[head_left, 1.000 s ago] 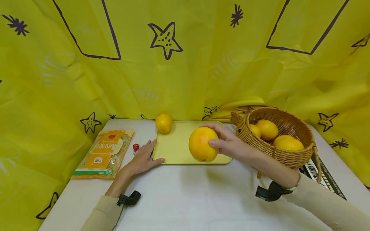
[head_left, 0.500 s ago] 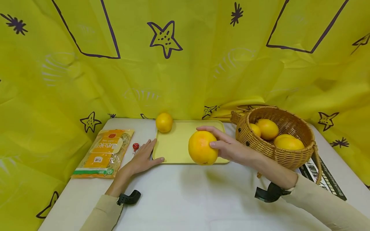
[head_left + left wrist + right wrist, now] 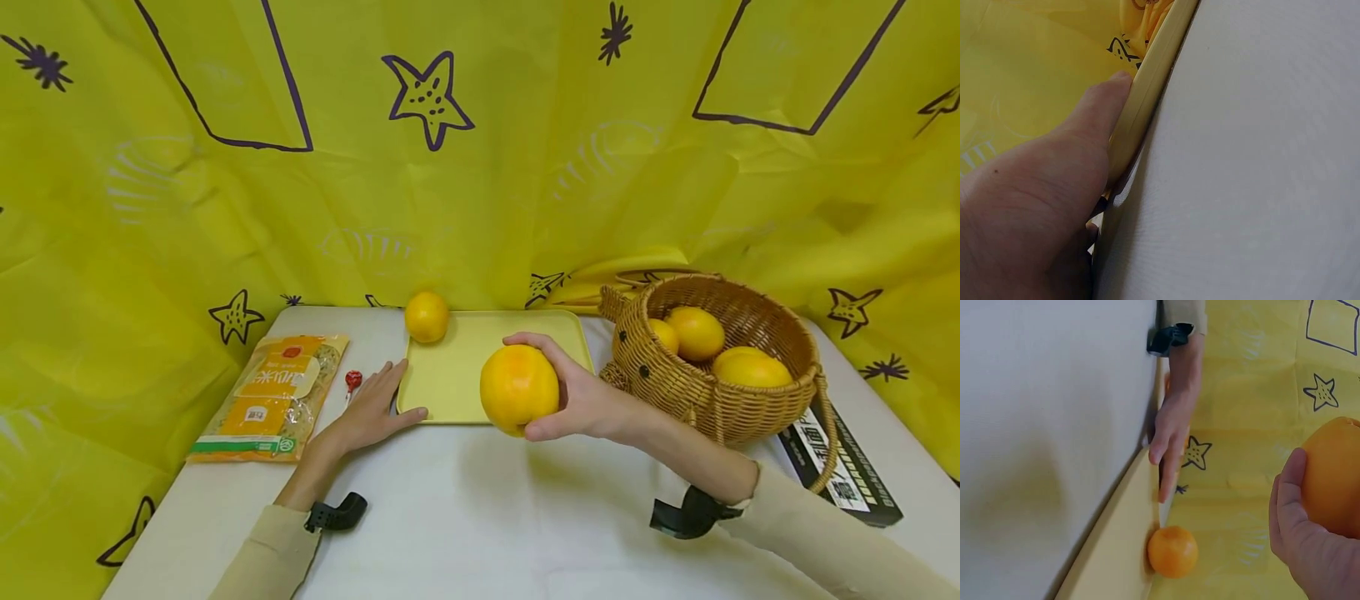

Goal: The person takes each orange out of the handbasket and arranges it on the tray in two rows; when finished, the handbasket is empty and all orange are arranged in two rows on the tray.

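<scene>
My right hand (image 3: 581, 400) holds a large orange (image 3: 519, 390) in the air at the near right part of the pale yellow tray (image 3: 465, 387). Its thumb is low on the fruit and its fingers lie around the far side; the right wrist view shows this orange (image 3: 1335, 478) at its right edge. Another orange (image 3: 427, 317) sits at the tray's far left corner. My left hand (image 3: 369, 412) rests along the tray's left edge, fingers straight and thumb out to the near corner. In the left wrist view the thumb (image 3: 1100, 106) lies along the tray's rim (image 3: 1147, 81).
A wicker basket (image 3: 678, 400) with several yellow-orange fruits stands at the right, beside a black-and-white box (image 3: 843, 467). An orange food bag (image 3: 266, 400) and a red lollipop (image 3: 353, 381) lie left of the tray. Yellow patterned cloth (image 3: 480, 208) hangs behind.
My right hand has lowered the orange slightly and shifted it a little left, turning so the thumb sits lower on it. My left hand has stayed at the tray's edge.
</scene>
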A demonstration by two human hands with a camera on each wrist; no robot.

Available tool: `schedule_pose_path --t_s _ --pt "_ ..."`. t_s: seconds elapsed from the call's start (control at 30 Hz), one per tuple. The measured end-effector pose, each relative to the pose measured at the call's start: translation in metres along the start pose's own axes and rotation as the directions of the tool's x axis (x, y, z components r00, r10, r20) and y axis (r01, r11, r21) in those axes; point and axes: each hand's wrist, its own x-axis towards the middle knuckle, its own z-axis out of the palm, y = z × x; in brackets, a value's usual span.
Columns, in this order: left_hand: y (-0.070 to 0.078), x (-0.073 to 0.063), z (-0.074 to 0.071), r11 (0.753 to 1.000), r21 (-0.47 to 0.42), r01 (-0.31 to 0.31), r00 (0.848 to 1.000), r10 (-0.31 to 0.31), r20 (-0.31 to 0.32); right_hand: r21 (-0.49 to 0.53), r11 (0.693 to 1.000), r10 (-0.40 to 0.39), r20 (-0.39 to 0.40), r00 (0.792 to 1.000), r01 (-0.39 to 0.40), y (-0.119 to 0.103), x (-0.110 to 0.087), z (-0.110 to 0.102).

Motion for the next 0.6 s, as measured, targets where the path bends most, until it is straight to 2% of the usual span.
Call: schedule_pose_path --t_s 0.27,0.47,0.6 --pt "0.001 0.000 0.000 1.000 -0.003 0.008 1.000 -0.008 0.007 -0.107 0.993 -0.043 -0.022 0.999 0.040 0.009 0.003 0.010" --pt "0.001 0.000 0.001 1.000 -0.002 0.009 1.000 -0.009 0.015 -0.116 0.993 -0.035 -0.036 0.999 0.031 0.015 0.012 0.014" --pt "-0.001 0.000 -0.001 1.000 0.001 0.004 1.000 -0.004 0.004 -0.144 0.989 -0.046 -0.085 0.995 0.033 0.020 0.023 0.016"
